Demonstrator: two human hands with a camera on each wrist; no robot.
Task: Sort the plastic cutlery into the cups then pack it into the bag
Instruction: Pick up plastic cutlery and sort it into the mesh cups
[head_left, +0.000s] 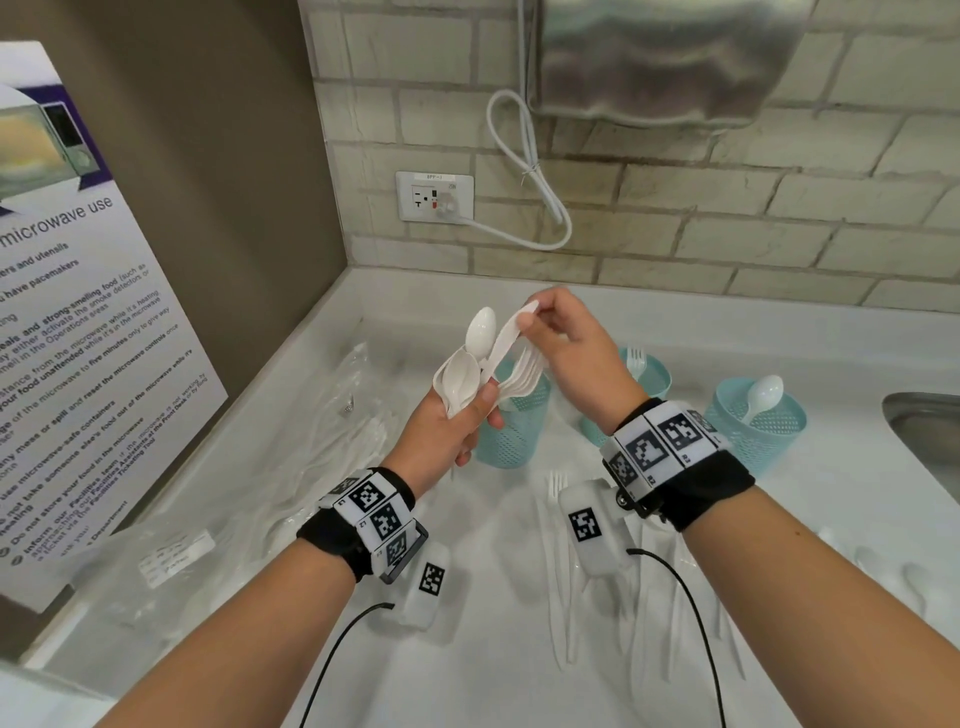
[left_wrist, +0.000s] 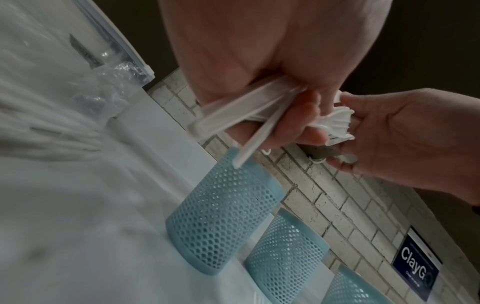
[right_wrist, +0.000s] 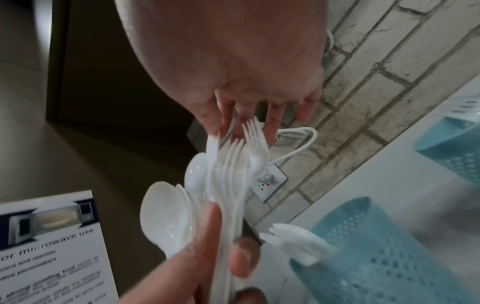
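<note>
My left hand (head_left: 467, 410) grips a fanned bundle of white plastic cutlery (head_left: 467, 374) upright above the counter. The bundle holds spoons (right_wrist: 166, 216) and forks (right_wrist: 231, 174); its handles (left_wrist: 233, 115) stick out below the fist. My right hand (head_left: 530, 317) pinches the top end of one white utensil (head_left: 506, 340) in that bundle. Three blue perforated cups stand behind the hands: the left cup (head_left: 511, 431), the middle cup (head_left: 652, 376) with a fork, and the right cup (head_left: 758, 426) with a spoon. A clear plastic bag (head_left: 332, 415) lies to the left.
Loose white cutlery (head_left: 563, 566) lies on the white counter (head_left: 831, 343) under my wrists and at the right. A steel sink (head_left: 930, 441) opens at the right edge. A microwave notice (head_left: 78, 312) leans on the left wall; a socket and cable (head_left: 436, 197) are on the brick wall.
</note>
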